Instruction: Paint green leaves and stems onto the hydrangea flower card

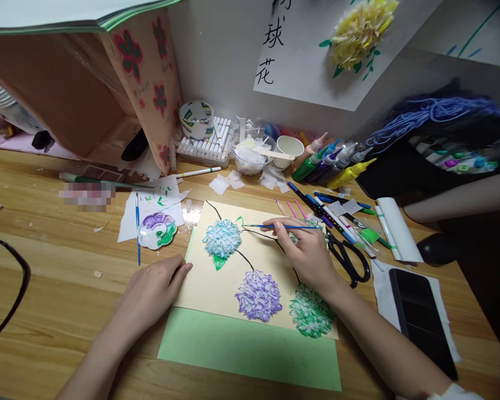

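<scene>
My right hand (304, 250) is closed round a thin blue paintbrush (258, 226), its tip at a small green leaf outline (239, 221) on the cream paper (216, 289). At the sheet's left edge, my left hand (158, 283) holds the paper with its thumb on it and its other fingers curled, partly hidden. Raised textured flowers sit on the paper: a blue one (222, 238) with a green leaf below, a purple one (259, 296) and a green one (312, 311). Another, farther up, is mostly behind my right hand. Dark stems join them. Green paper (250, 344) lies underneath.
On the left are a flower-shaped palette (157, 230) with purple and green paint and another brush (138, 228). Black scissors (350, 258), pens (333, 219) and a black case (423, 319) lie right. Paint bottles (325, 164), a tape roll (196, 119) and a marker box (208, 145) stand behind.
</scene>
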`<state>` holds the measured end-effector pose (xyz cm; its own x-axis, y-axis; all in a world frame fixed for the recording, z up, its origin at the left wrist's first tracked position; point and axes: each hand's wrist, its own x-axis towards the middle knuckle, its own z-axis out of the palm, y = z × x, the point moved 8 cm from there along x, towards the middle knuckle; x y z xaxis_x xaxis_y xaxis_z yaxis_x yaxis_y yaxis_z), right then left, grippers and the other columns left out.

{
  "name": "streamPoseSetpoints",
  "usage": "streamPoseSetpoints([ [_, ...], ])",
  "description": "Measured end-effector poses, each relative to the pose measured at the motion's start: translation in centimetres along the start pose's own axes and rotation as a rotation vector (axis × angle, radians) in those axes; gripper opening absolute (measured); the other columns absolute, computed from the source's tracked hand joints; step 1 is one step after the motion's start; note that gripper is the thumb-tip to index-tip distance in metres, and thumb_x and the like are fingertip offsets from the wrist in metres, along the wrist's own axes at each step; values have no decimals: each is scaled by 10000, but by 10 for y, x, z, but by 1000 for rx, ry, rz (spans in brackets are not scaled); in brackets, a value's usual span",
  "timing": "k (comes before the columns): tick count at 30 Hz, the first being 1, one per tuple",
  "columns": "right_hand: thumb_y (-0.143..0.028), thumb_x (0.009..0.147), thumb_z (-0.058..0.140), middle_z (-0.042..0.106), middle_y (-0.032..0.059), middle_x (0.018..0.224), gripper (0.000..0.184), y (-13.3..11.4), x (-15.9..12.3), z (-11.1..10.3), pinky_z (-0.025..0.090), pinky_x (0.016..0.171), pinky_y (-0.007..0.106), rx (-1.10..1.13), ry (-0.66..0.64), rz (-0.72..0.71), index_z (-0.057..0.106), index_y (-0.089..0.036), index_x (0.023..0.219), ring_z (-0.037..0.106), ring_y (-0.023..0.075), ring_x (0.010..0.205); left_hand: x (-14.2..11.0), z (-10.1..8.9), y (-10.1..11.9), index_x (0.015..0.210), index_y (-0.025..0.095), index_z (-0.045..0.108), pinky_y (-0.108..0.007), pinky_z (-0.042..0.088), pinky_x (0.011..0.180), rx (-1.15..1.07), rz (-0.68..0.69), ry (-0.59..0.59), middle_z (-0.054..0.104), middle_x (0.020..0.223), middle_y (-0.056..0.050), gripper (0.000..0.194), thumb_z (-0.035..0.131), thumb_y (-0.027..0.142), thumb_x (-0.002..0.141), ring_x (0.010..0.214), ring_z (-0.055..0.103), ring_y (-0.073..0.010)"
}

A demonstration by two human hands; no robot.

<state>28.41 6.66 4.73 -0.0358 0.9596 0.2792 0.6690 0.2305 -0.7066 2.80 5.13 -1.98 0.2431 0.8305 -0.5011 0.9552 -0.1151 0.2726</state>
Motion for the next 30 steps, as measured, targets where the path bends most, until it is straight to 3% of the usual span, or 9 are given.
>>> streamPoseSetpoints([
  [7,-233,916,446,739,49,890,271,-5,0,4,533,768,332,2,-51,-20,710,-201,868,683,193,837,1,0,1,783,223,501,-288,320,625,2,8,-1,667,844,-47,372,252,453,936,806,614,-230],
  [13,-220,913,453,736,50,901,248,-3,0,-1,529,776,330,-15,1,-10,699,-191,889,682,185,824,-2,-1,0,785,220,500,-289,320,627,2,6,-1,661,845,-52,373,249,451,938,806,613,-231],
  [19,-220,914,460,738,47,904,254,-2,-1,6,519,789,326,2,-53,-26,706,-191,859,678,188,870,-2,0,0,775,220,496,-290,317,627,-7,11,10,660,836,-48,379,250,458,937,793,608,-228],
  [30,-255,917,458,743,48,899,282,1,1,4,540,789,336,28,-33,20,728,-205,854,689,192,854,-1,-2,2,767,222,489,-286,319,626,7,10,5,665,841,-48,376,248,454,939,793,613,-223],
])
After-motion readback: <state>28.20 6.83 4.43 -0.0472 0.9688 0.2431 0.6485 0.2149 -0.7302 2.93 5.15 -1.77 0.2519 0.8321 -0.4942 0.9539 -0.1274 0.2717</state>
